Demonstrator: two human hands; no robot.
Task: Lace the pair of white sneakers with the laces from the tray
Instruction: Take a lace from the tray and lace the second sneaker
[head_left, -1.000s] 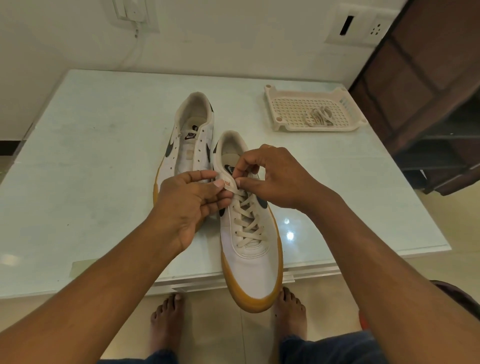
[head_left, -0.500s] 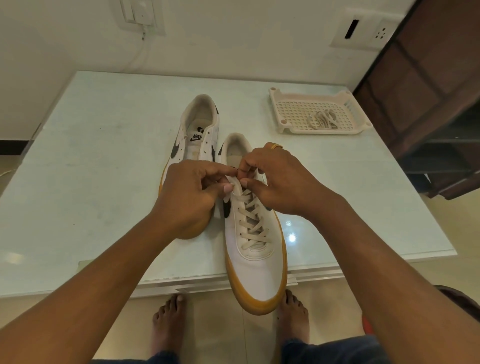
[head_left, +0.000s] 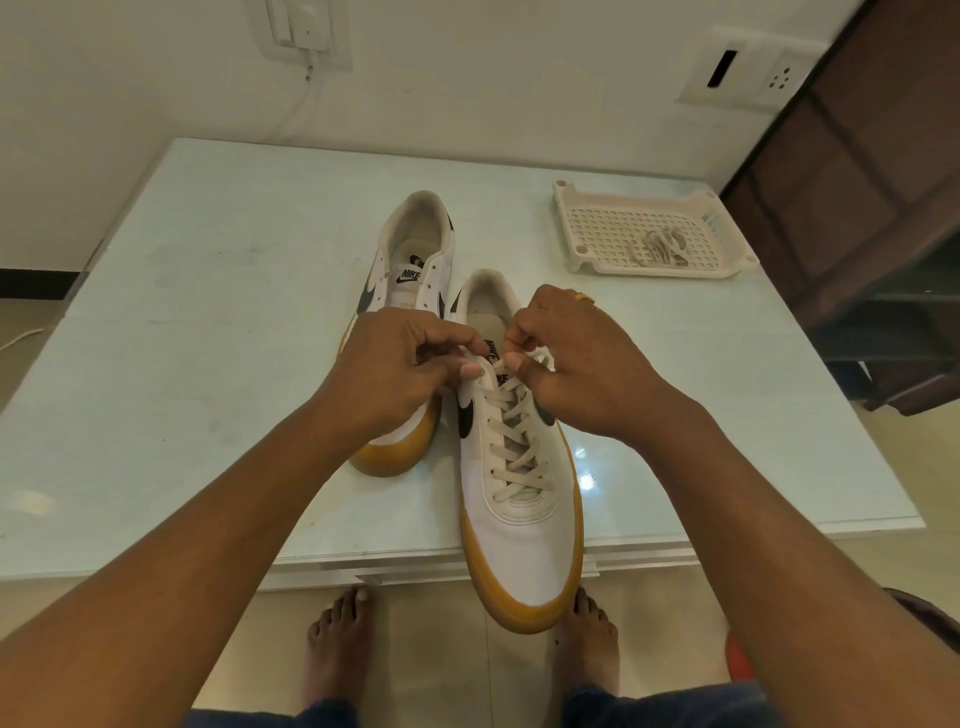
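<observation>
Two white sneakers with yellow-brown soles lie on the pale table (head_left: 208, 322). The right sneaker (head_left: 519, 525) carries a cream lace (head_left: 514, 441) crossed up its eyelets, and its toe hangs over the table's front edge. My left hand (head_left: 400, 374) pinches the lace and the shoe's upper edge at the top left eyelets. Opposite it, my right hand (head_left: 576, 358) pinches the other lace end at the top right. The left sneaker (head_left: 415, 260) has no lace and is partly hidden by my left hand. A second bundled lace (head_left: 660, 248) lies in the white perforated tray (head_left: 587, 228).
The tray stands at the table's back right. A dark wooden cabinet (head_left: 857, 208) rises to the right of the table. Wall sockets sit above, one with a cable (head_left: 306, 67). My bare feet (head_left: 337, 639) stand on the floor below the front edge.
Both hands have stayed at the top eyelets of the right sneaker, working the lace ends; fingers have shifted slightly. The camera has tilted a little, so the scene sits lower in view.
</observation>
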